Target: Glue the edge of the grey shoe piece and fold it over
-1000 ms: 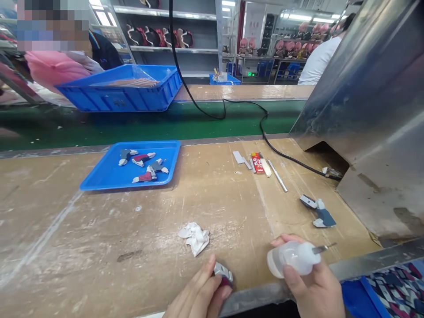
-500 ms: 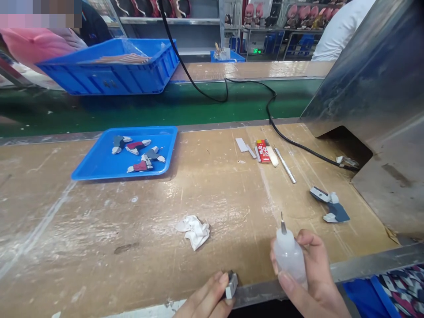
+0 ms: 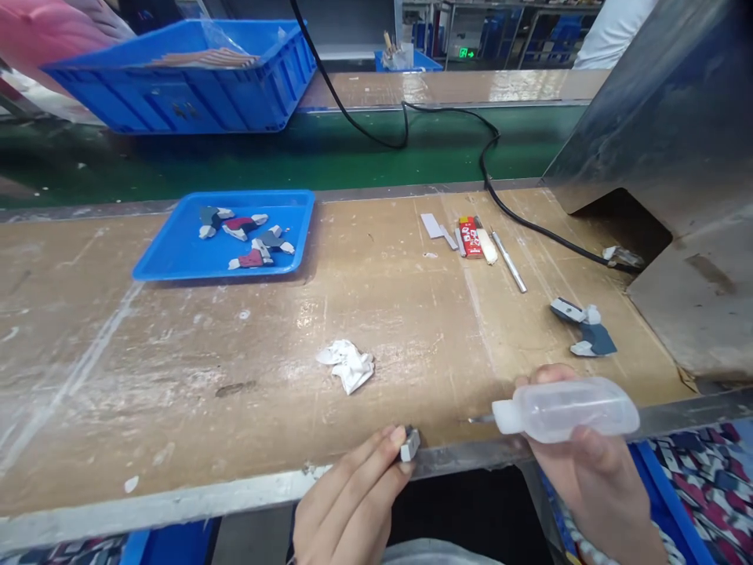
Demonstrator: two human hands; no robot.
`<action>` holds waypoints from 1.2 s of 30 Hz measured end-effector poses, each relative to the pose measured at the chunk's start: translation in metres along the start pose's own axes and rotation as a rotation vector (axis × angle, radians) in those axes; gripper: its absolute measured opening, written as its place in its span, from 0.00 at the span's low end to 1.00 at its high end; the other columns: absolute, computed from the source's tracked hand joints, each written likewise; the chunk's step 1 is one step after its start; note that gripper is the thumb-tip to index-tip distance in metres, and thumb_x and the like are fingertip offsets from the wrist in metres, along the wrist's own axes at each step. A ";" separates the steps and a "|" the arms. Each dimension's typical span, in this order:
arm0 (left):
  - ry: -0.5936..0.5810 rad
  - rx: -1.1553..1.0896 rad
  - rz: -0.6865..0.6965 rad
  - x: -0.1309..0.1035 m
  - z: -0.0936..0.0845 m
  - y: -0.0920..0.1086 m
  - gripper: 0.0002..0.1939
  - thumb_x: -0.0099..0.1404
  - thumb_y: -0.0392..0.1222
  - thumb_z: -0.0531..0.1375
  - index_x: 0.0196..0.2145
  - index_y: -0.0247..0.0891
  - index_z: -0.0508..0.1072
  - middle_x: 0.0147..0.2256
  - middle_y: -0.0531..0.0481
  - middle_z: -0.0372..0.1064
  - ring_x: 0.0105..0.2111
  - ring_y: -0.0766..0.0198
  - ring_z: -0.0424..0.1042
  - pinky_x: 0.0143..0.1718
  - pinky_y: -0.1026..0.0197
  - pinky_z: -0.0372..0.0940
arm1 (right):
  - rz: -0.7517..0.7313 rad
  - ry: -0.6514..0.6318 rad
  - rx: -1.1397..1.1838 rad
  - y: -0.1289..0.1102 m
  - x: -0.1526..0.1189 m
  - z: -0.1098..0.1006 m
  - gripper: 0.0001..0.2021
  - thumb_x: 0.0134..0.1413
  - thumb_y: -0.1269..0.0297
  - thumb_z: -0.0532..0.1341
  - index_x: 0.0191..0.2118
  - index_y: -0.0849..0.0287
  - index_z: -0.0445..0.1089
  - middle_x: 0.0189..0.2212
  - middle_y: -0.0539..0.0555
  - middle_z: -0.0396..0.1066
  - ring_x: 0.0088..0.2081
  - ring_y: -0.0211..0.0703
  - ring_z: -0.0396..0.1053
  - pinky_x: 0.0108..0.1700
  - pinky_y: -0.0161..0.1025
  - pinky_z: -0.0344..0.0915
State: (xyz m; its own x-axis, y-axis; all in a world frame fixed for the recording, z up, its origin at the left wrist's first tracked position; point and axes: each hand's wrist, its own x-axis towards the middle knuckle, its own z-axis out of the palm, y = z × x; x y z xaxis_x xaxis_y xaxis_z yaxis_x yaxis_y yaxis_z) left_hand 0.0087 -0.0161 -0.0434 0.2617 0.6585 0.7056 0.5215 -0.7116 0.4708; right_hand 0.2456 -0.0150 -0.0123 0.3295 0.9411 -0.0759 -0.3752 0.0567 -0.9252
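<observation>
Pinched between my left hand's (image 3: 353,502) thumb and fingertips is a small grey-and-white part (image 3: 410,443), held at the bottom centre of the frame, right at the metal front edge of the workbench (image 3: 176,369). To its right, my right hand (image 3: 594,479) is wrapped around a clear squeeze bottle (image 3: 565,410), thumb pressing on its underside and fingers behind it. The bottle now lies on its side with its thin metal needle tip (image 3: 482,419) aimed left at the part and stopping just short of it.

That is the change from half a second ago, when the bottle stood upright with the needle pointing up; a second ago it lay the other way, needle to the right. With the tip now turned to the part, I judge I am lining up to put a drop on it, though no liquid shows at the tip. My view has also tipped downward, so the bench edge sits higher in the frame.

Across the rest, left to right: a blue tray (image 3: 176,259) with several small coloured parts at the upper left, a crumpled white cloth (image 3: 348,364) mid-frame, a red packet and small tools (image 3: 471,237) above centre right, and one more grey part (image 3: 585,328) at the right near the metal housing (image 3: 676,141).
</observation>
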 end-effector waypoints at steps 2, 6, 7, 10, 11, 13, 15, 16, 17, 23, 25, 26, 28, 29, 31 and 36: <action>0.029 0.001 0.042 -0.003 0.004 0.000 0.14 0.67 0.22 0.61 0.46 0.32 0.78 0.48 0.42 0.80 0.48 0.55 0.80 0.49 0.58 0.77 | -0.047 -0.020 0.019 0.000 -0.002 0.001 0.19 0.44 0.47 0.75 0.38 0.52 0.75 0.34 0.52 0.70 0.27 0.40 0.70 0.22 0.34 0.68; 0.033 -0.004 0.057 -0.009 0.008 -0.002 0.14 0.66 0.21 0.61 0.47 0.31 0.78 0.49 0.40 0.79 0.50 0.53 0.79 0.51 0.56 0.76 | -0.275 -0.098 -0.088 0.008 -0.011 0.011 0.13 0.52 0.56 0.71 0.39 0.53 0.71 0.33 0.50 0.68 0.29 0.38 0.69 0.25 0.32 0.68; 0.028 -0.005 0.063 -0.011 0.008 -0.003 0.14 0.66 0.21 0.61 0.47 0.30 0.78 0.49 0.40 0.78 0.51 0.53 0.79 0.52 0.55 0.76 | -0.347 -0.099 -0.128 0.011 -0.014 0.014 0.12 0.54 0.57 0.70 0.39 0.54 0.70 0.32 0.50 0.68 0.32 0.39 0.69 0.29 0.32 0.70; 0.012 -0.005 0.087 -0.012 0.007 -0.006 0.15 0.66 0.21 0.61 0.48 0.30 0.77 0.50 0.40 0.78 0.52 0.54 0.78 0.53 0.55 0.76 | -0.497 -0.100 -0.185 0.021 -0.017 0.024 0.10 0.56 0.60 0.68 0.41 0.54 0.69 0.32 0.49 0.67 0.33 0.39 0.67 0.34 0.34 0.70; 0.010 -0.004 0.094 -0.012 0.006 -0.007 0.15 0.67 0.21 0.61 0.48 0.30 0.77 0.50 0.39 0.78 0.52 0.54 0.78 0.53 0.55 0.76 | -0.524 -0.108 -0.194 0.024 -0.017 0.027 0.10 0.56 0.61 0.68 0.41 0.54 0.69 0.31 0.49 0.67 0.33 0.40 0.66 0.32 0.35 0.69; 0.005 -0.002 0.107 -0.012 0.005 -0.009 0.15 0.67 0.21 0.60 0.48 0.30 0.77 0.51 0.39 0.78 0.52 0.54 0.78 0.53 0.55 0.76 | -0.546 -0.120 -0.208 0.028 -0.017 0.030 0.09 0.56 0.63 0.67 0.41 0.55 0.68 0.30 0.49 0.67 0.32 0.40 0.67 0.31 0.37 0.69; -0.005 0.000 0.121 -0.012 0.004 -0.010 0.15 0.66 0.21 0.60 0.49 0.30 0.77 0.51 0.39 0.78 0.52 0.53 0.78 0.52 0.55 0.76 | -0.559 -0.127 -0.233 0.030 -0.016 0.032 0.09 0.56 0.64 0.66 0.41 0.56 0.68 0.30 0.49 0.67 0.31 0.41 0.67 0.31 0.38 0.70; -0.012 0.000 0.127 -0.012 0.004 -0.011 0.16 0.66 0.21 0.61 0.49 0.30 0.77 0.50 0.39 0.78 0.52 0.53 0.78 0.52 0.55 0.76 | -0.571 -0.125 -0.250 0.030 -0.016 0.031 0.09 0.56 0.64 0.66 0.41 0.56 0.67 0.30 0.49 0.67 0.31 0.42 0.68 0.30 0.39 0.70; -0.019 0.001 0.131 -0.012 0.003 -0.012 0.16 0.66 0.21 0.61 0.49 0.30 0.77 0.50 0.39 0.78 0.51 0.53 0.78 0.52 0.55 0.76 | -0.586 -0.124 -0.273 0.030 -0.016 0.031 0.09 0.56 0.65 0.66 0.41 0.56 0.67 0.30 0.50 0.68 0.31 0.42 0.68 0.30 0.39 0.70; -0.037 -0.001 0.140 -0.014 0.003 -0.013 0.16 0.66 0.23 0.62 0.50 0.30 0.76 0.51 0.39 0.78 0.52 0.52 0.78 0.52 0.55 0.77 | -0.612 -0.126 -0.349 0.033 -0.019 0.030 0.10 0.55 0.66 0.67 0.42 0.56 0.69 0.31 0.50 0.68 0.34 0.43 0.69 0.35 0.41 0.71; -0.033 0.000 0.143 -0.014 0.003 -0.013 0.16 0.66 0.23 0.62 0.50 0.30 0.76 0.51 0.39 0.77 0.52 0.52 0.78 0.52 0.55 0.77 | -0.591 -0.101 -0.339 0.034 -0.019 0.030 0.10 0.56 0.65 0.68 0.42 0.56 0.70 0.31 0.50 0.68 0.35 0.44 0.69 0.35 0.42 0.71; -0.031 0.001 0.144 -0.015 0.003 -0.013 0.16 0.66 0.23 0.62 0.50 0.30 0.76 0.51 0.39 0.77 0.52 0.52 0.78 0.52 0.55 0.77 | -0.579 -0.091 -0.336 0.034 -0.019 0.031 0.10 0.56 0.64 0.69 0.42 0.56 0.70 0.32 0.51 0.68 0.35 0.44 0.69 0.35 0.41 0.71; -0.030 0.007 0.147 -0.015 0.003 -0.014 0.17 0.65 0.23 0.62 0.51 0.29 0.76 0.52 0.39 0.77 0.52 0.52 0.78 0.52 0.55 0.77 | -0.562 -0.083 -0.328 0.034 -0.019 0.031 0.10 0.56 0.63 0.69 0.41 0.56 0.70 0.32 0.50 0.68 0.35 0.43 0.70 0.35 0.41 0.71; -0.031 0.010 0.151 -0.015 0.003 -0.014 0.17 0.66 0.23 0.62 0.51 0.30 0.76 0.52 0.39 0.77 0.52 0.52 0.78 0.52 0.55 0.77 | -0.557 -0.081 -0.327 0.034 -0.019 0.031 0.10 0.56 0.62 0.69 0.41 0.56 0.70 0.31 0.50 0.68 0.34 0.43 0.70 0.34 0.41 0.71; -0.039 0.018 0.158 -0.015 0.003 -0.015 0.17 0.66 0.24 0.63 0.51 0.31 0.76 0.52 0.40 0.77 0.52 0.52 0.78 0.52 0.55 0.77 | -0.552 -0.084 -0.338 0.034 -0.019 0.030 0.10 0.57 0.60 0.69 0.41 0.56 0.70 0.31 0.51 0.69 0.33 0.44 0.70 0.33 0.41 0.70; -0.035 0.026 0.157 -0.016 0.002 -0.016 0.16 0.67 0.24 0.63 0.52 0.32 0.76 0.51 0.41 0.78 0.51 0.53 0.79 0.52 0.56 0.77 | -0.529 -0.100 -0.344 0.035 -0.015 0.027 0.09 0.59 0.59 0.68 0.41 0.56 0.71 0.30 0.50 0.69 0.31 0.43 0.69 0.33 0.41 0.70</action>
State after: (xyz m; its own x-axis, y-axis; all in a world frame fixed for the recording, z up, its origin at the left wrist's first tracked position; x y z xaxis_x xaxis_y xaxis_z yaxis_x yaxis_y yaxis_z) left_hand -0.0025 -0.0147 -0.0635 0.3696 0.5481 0.7503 0.4924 -0.8003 0.3420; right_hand 0.2042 -0.0183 -0.0336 0.3051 0.8426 0.4438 0.1217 0.4278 -0.8957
